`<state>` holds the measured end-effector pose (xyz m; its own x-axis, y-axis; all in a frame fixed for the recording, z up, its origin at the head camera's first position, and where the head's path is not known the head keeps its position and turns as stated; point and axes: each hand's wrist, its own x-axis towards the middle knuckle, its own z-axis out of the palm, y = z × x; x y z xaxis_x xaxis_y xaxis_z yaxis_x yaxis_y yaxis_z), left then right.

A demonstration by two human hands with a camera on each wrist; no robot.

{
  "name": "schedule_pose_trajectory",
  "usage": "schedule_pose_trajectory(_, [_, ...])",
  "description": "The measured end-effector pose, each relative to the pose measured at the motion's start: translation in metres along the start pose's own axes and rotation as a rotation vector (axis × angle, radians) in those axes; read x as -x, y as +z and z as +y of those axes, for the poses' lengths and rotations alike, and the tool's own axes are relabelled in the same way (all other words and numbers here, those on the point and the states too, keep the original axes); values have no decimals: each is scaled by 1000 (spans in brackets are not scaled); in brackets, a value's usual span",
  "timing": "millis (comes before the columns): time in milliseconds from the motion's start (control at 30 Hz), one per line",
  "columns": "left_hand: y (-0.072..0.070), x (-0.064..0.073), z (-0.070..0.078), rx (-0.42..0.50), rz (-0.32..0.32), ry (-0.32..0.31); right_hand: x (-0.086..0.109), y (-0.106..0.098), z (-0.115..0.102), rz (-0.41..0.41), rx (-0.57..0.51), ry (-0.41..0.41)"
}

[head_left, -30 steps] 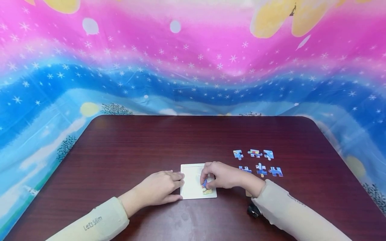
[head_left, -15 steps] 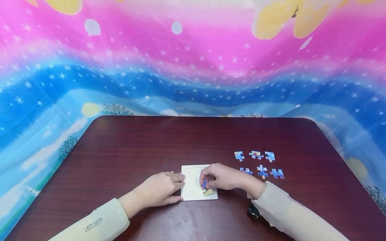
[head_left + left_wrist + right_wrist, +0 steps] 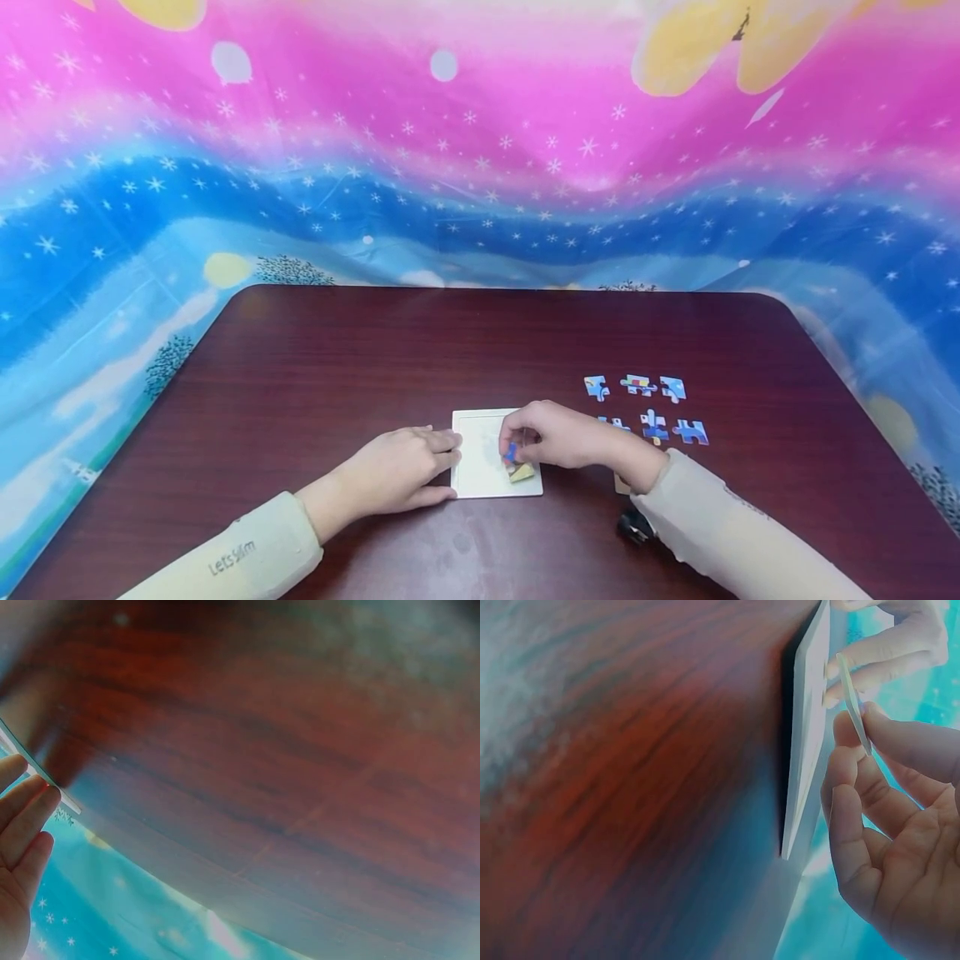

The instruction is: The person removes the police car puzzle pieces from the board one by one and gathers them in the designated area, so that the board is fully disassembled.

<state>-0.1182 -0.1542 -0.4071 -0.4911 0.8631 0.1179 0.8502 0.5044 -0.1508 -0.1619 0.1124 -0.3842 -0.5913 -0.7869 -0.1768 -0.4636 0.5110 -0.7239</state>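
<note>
My right hand (image 3: 558, 433) pinches a jigsaw piece (image 3: 521, 473) between thumb and fingertips over the right part of a square white puzzle tray (image 3: 476, 475). Blue and yellow print shows on the piece, though the fingers cover part of it. From the right wrist view, the piece (image 3: 853, 705) stands tilted, seen edge-on and apart from the tray (image 3: 806, 727). My left hand (image 3: 408, 467) rests with extended fingers on the tray's left edge. Only some of those fingers (image 3: 30, 817) appear in the left wrist view, at the tray's rim (image 3: 71, 802).
Several loose jigsaw pieces lie in two rows right of the tray, among them a far-row piece (image 3: 638, 385) and a near-row piece (image 3: 691, 431). One more piece (image 3: 621, 483) is mostly hidden under my right wrist. A black object (image 3: 634, 527) sits by the right sleeve.
The jigsaw piece in my right fingers has turned and tilted, its yellow end now slanting. The right hand has barely shifted, and the left hand stays on the tray's edge.
</note>
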Motion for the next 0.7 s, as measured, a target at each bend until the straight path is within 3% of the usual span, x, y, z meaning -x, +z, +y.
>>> schedule_pose_trajectory(700, [1,-1,0,81,4,-61,42,-22,15,83,-40,31])
